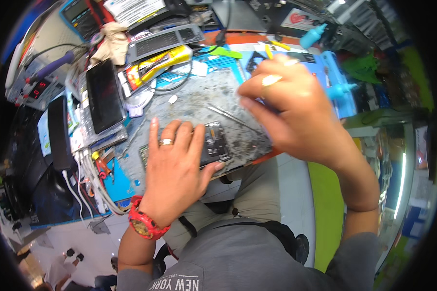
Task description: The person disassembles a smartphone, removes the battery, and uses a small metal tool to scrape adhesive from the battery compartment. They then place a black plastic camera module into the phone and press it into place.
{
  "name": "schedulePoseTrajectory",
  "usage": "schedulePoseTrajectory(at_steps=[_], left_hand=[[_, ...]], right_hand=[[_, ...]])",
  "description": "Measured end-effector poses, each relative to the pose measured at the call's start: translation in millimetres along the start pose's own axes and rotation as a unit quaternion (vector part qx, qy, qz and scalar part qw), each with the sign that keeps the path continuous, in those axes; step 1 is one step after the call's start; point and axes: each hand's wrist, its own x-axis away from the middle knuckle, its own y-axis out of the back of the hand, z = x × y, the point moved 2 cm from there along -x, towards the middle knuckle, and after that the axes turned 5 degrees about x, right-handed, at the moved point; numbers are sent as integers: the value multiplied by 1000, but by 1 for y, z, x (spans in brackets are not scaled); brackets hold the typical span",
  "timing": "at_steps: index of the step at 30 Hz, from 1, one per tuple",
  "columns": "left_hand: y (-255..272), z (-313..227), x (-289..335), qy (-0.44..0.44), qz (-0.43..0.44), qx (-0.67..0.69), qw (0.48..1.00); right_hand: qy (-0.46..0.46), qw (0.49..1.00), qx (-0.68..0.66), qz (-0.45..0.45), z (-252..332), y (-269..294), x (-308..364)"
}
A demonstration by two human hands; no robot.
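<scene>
My left hand (175,153) lies palm down with its fingers spread over an opened phone (215,141). The phone's dark inner parts show to the right of the fingers, and a strip of circuit board shows to their left. A red watch is on that wrist. My right hand (291,109) is raised over the right part of the worn grey work mat (199,99), thumb and fingertips pressed together. It is slightly blurred, and anything in the pinch is too small or hidden to make out. Slim metal tweezers (233,118) lie on the mat between my hands.
Left of the mat, a black-screened phone (103,97) rests on a stack, near another dark phone (58,131) and white cables (85,179). A power supply (36,92) stands behind them. At the back are a yellow tube (158,65), a grey keyboard-like device (165,41) and blue bottles (313,35).
</scene>
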Motion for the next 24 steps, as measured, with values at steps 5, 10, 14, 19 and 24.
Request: schedulePoseTrajectory(at_steps=[5, 10, 14, 19, 24], left_hand=[[-5, -1, 3, -2, -10, 12, 1000], [-6, -4, 0, -7, -4, 7, 1000], [1, -3, 0, -5, 3, -5, 1000], [1, -3, 4, 3, -3, -13, 1000], [0, -5, 2, 4, -3, -10, 1000]], right_hand=[[-305, 948, -58, -64, -23, 67, 74], [-478, 849, -224, 18, -50, 62, 148], [-505, 801, -307, 90, -57, 54, 149], [-531, 761, -359, 100, -60, 51, 144], [-511, 730, -454, 25, -63, 44, 161]])
